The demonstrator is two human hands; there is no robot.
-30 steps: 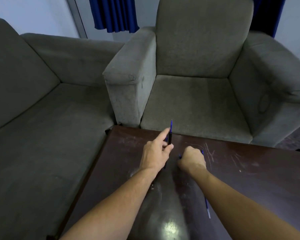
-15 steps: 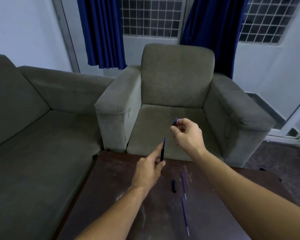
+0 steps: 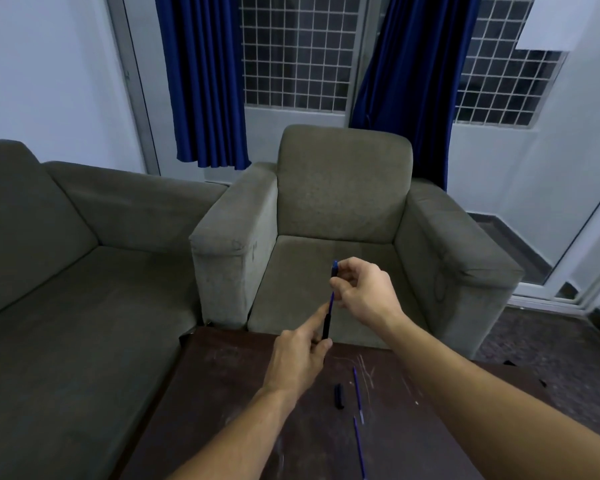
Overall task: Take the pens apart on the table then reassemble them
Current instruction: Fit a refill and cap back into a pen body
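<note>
My left hand (image 3: 300,355) holds a black pen barrel (image 3: 326,323) upright above the table's far edge, with a thin blue refill sticking out of its top. My right hand (image 3: 364,289) is just above it, pinching a small dark-blue pen piece (image 3: 334,269) at the refill's upper end. On the dark brown table (image 3: 229,410) lie a short black pen part (image 3: 339,396) and two blue refills, one (image 3: 358,393) beside that part and one (image 3: 359,445) nearer to me.
A grey armchair (image 3: 340,209) stands right behind the table. A grey sofa (image 3: 66,271) runs along the left. Blue curtains and a barred window fill the back wall. The table top is scratched.
The view has tilted up from the table. My right hand rose off the table with the small blue piece and came down over the refill in my left hand's barrel.
</note>
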